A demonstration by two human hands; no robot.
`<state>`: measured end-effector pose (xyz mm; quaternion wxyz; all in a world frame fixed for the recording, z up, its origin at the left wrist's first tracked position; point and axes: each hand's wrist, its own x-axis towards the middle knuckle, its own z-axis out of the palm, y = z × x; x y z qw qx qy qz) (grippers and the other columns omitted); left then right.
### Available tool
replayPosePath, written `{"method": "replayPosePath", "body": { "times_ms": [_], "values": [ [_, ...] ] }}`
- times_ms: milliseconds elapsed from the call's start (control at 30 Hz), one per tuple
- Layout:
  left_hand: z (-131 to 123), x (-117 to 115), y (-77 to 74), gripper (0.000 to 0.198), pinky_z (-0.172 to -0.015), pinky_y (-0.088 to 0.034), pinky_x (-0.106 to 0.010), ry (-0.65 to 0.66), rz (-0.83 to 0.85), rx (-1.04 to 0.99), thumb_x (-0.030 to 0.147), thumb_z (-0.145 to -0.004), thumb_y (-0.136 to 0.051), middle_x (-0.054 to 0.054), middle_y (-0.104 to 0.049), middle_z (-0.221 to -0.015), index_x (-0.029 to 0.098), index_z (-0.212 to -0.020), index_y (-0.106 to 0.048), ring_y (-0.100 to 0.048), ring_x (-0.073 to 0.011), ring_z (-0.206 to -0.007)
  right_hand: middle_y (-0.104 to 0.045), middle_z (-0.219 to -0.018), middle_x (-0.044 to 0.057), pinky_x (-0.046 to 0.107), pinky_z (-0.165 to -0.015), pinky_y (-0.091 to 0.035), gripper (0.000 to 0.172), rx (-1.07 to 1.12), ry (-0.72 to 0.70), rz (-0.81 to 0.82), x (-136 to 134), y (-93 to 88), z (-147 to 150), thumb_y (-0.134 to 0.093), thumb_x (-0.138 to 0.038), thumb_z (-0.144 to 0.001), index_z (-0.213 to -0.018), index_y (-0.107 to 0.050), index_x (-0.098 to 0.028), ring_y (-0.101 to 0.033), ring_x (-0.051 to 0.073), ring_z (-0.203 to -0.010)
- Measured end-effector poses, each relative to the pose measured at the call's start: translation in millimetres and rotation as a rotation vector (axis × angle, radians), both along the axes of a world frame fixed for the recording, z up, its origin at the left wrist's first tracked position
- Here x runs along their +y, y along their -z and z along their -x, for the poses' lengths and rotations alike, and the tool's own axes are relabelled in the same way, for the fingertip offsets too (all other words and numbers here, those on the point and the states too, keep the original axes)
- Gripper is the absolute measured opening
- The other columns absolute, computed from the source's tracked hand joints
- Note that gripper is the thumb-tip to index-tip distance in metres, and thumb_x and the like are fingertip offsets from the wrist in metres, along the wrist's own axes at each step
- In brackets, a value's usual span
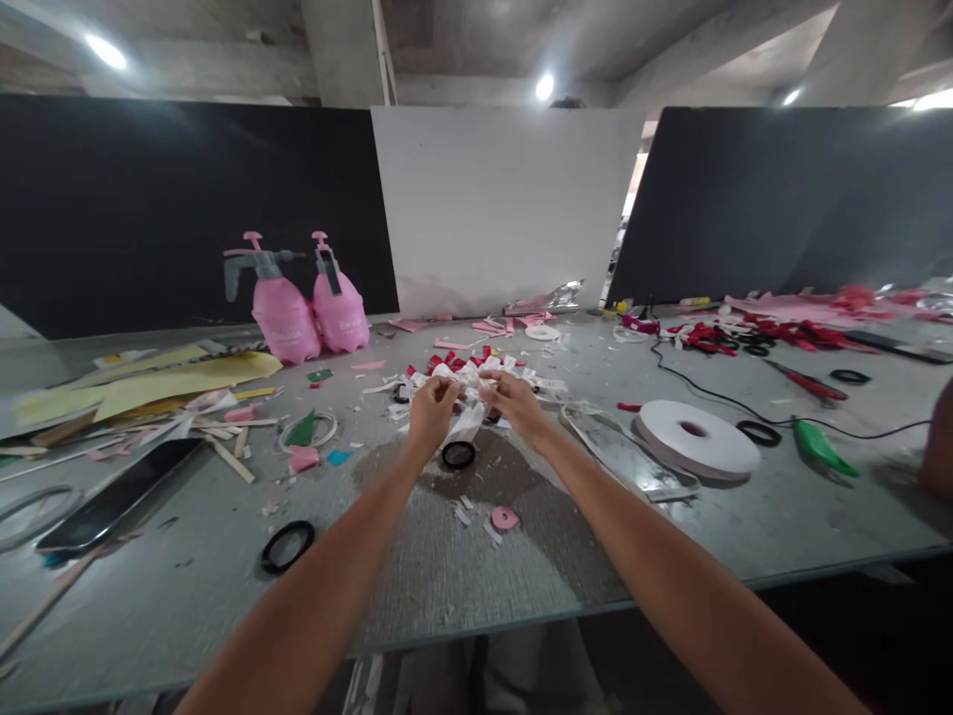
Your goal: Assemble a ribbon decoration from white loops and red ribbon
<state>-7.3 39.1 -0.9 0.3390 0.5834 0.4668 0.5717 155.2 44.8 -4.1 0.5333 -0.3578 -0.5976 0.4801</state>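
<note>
two hands (pixel 434 407) (pixel 515 402) at one ribbon pile (pixel 471 371)

Craft workshop: scrap-strewn worktable (pixel 462 576), ribbon roll (pixel 662 442), concrete ceiling (pixel 476 40)

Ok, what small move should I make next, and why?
Perhaps ease the thin white ribbon strip toward you: your left hand and right hand seem to pinch it right beside the loose red and white ribbon pile, where pieces could tangle.
</note>
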Motion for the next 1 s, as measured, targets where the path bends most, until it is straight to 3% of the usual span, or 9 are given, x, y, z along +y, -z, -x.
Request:
{"method": "replayPosePath", "body": {
  "times_ms": [67,167,333,467,533,700,800,900,1000],
  "values": [
    [-0.2,0.0,0.3,0.021,-0.055,-0.044,-0.024,0.015,-0.015,0.027,0.038,-0.078,-0.058,-0.001,-0.066,-0.069,0.018,-0.074,-0.057,-0.058,-0.0124,-0.054,-0.057,-0.067,-0.004,0.023,-0.055,-0.037,0.050,-0.153,0.092,-0.121,2.6,3.8,-0.6,-0.074,-0.046,-0.066,-0.105,-0.063,-0.017,-0.046,0.010,-0.057],
    [0.0,-0.2,1.4,0.022,-0.055,-0.044,-0.024,0.034,-0.017,0.068,0.039,-0.078,-0.059,-0.001,-0.066,-0.069,0.018,-0.073,-0.058,-0.058,-0.0126,-0.055,-0.054,-0.061,-0.003,0.023,-0.054,-0.033,0.029,-0.329,0.188,-0.238,6.5,9.2,-2.1,-0.065,-0.044,-0.075,-0.082,-0.063,-0.016,-0.044,0.011,-0.056],
    [-2.7,-1.4,3.1,0.041,-0.051,-0.041,-0.025,0.149,0.077,0.114,0.054,-0.081,-0.050,-0.005,-0.068,-0.073,0.017,-0.073,-0.065,-0.058,-0.0140,-0.055,-0.055,-0.057,-0.002,0.023,-0.054,-0.032,0.031,-0.451,0.180,-0.292,4.1,8.8,-2.5,-0.056,-0.045,-0.083,-0.071,-0.061,-0.017,-0.048,0.013,-0.057],
    [-2.8,0.7,5.5,0.031,-0.054,-0.042,-0.024,0.065,0.045,0.084,0.048,-0.074,-0.062,-0.001,-0.062,-0.064,0.017,-0.075,-0.065,-0.056,-0.0136,-0.056,-0.055,-0.055,-0.001,0.023,-0.052,-0.033,0.038,-0.517,0.150,-0.313,1.6,8.3,-1.5,-0.056,-0.051,-0.083,-0.067,-0.060,-0.017,-0.048,0.012,-0.053],
    [-1.7,2.6,6.5,0.029,-0.054,-0.042,-0.024,0.037,0.055,0.032,0.045,-0.070,-0.067,0.001,-0.059,-0.062,0.017,-0.075,-0.064,-0.054,-0.0127,-0.055,-0.056,-0.053,0.000,0.023,-0.050,-0.034,0.042,-0.498,0.137,-0.260,2.7,10.6,-1.1,-0.052,-0.055,-0.085,-0.065,-0.059,-0.018,-0.050,0.013,-0.051],
    [-2.5,2.6,5.5,0.032,-0.054,-0.043,-0.024,0.141,0.079,-0.083,0.043,-0.063,-0.074,0.002,-0.060,-0.065,0.016,-0.074,-0.060,-0.051,-0.0100,-0.053,-0.052,-0.044,0.001,0.025,-0.042,-0.038,0.054,-0.278,0.165,0.026,3.1,12.8,2.7,-0.045,-0.064,-0.083,-0.058,-0.055,-0.018,-0.050,0.014,-0.040],
    [-5.0,-0.5,3.2,0.032,-0.053,-0.043,-0.023,0.148,0.056,-0.089,0.043,-0.063,-0.074,0.003,-0.058,-0.062,0.017,-0.073,-0.059,-0.049,-0.0096,-0.052,-0.057,-0.053,0.000,0.025,-0.039,-0.043,0.049,-0.075,0.099,0.156,-2.6,7.9,6.2,-0.057,-0.066,-0.075,-0.067,-0.060,-0.017,-0.051,0.013,-0.042],
    [-5.8,-2.4,1.9,0.031,-0.052,-0.042,-0.022,0.125,0.035,-0.078,0.043,-0.065,-0.072,0.004,-0.055,-0.060,0.017,-0.069,-0.057,-0.049,-0.0093,-0.052,-0.059,-0.060,-0.001,0.025,-0.041,-0.046,0.042,0.002,-0.012,0.172,-7.6,3.5,8.2,-0.073,-0.056,-0.065,-0.075,-0.065,-0.017,-0.052,0.012,-0.046],
    [-4.9,-2.3,1.5,0.031,-0.051,-0.043,-0.021,0.082,0.050,-0.089,0.046,-0.069,-0.069,0.004,-0.053,-0.060,0.017,-0.068,-0.056,-0.050,-0.0095,-0.053,-0.056,-0.055,-0.002,0.025,-0.042,-0.046,0.036,0.015,-0.016,0.152,-7.6,3.4,8.3,-0.079,-0.049,-0.060,-0.067,-0.064,-0.017,-0.049,0.011,-0.045]
  ]
}}
